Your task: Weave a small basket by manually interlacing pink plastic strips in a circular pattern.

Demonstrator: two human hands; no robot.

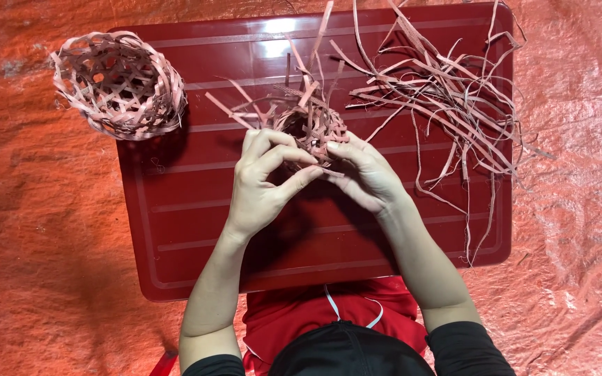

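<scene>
Seen from above, we find the left hand (263, 177) and the right hand (364, 174) meeting over the middle of the red surface (189, 209), both closed around a small unfinished basket (309, 124) of pinkish woven strips. The left hand's fingers (280, 154) curl over its near rim, thumb pressed toward the right hand; the right hand's fingertips (336, 147) pinch the weave from the other side. Loose strip ends rise from the basket beyond both hands. A heap of loose strips (447, 90) lies beyond and outward of the right hand (some trailing off the surface edge). A finished basket (120, 83) rests well outward of the left hand, at the far corner.
</scene>
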